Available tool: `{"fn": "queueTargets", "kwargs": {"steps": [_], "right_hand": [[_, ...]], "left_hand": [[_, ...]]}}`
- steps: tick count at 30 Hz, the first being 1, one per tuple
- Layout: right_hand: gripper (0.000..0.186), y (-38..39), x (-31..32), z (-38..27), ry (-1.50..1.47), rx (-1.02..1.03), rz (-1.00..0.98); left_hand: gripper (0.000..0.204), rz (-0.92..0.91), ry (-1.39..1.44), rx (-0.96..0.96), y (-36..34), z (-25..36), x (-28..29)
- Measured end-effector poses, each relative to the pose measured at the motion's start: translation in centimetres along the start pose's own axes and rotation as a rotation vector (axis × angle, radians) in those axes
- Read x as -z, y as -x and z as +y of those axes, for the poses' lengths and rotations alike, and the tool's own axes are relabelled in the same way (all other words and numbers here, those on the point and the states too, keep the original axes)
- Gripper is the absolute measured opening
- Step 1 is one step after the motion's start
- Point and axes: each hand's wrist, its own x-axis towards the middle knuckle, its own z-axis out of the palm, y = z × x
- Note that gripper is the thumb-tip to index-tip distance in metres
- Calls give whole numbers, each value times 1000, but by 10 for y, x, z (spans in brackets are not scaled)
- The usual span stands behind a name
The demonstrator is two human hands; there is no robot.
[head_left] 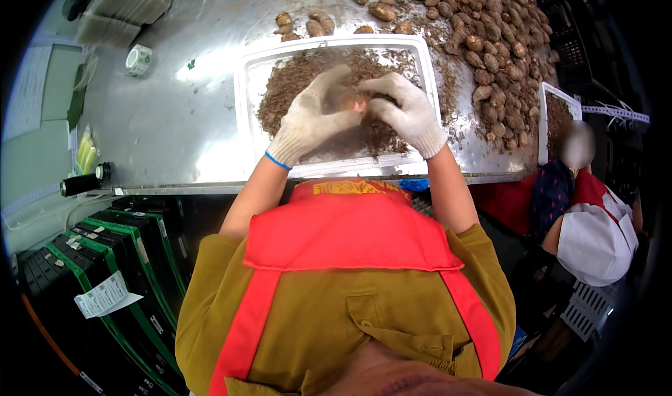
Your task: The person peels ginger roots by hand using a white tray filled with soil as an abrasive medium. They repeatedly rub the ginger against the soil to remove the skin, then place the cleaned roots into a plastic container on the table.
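My half-open left hand (311, 119) and curled right hand (408, 110), grip unclear, flank one blurred root (355, 105) above the tray (336, 166); shavings (278, 98) inside, heap (498, 67) apparently undone to its right.

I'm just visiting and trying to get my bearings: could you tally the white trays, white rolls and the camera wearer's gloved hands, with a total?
White trays: 2 (large tray, small tray)
White rolls: 1 (white roll)
Wearer's gloved hands: 2 (left hand, right hand)
Total: 5
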Motion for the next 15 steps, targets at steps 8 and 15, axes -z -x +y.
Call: {"fn": "queueTargets", "kwargs": {"steps": [8, 15], "right_hand": [[21, -11, -13, 2, 232, 37, -72], [28, -6, -4, 13, 8, -71, -23]], "left_hand": [[93, -79, -56, -20, 4, 6, -3], [96, -67, -133, -43, 2, -1, 2]]}}
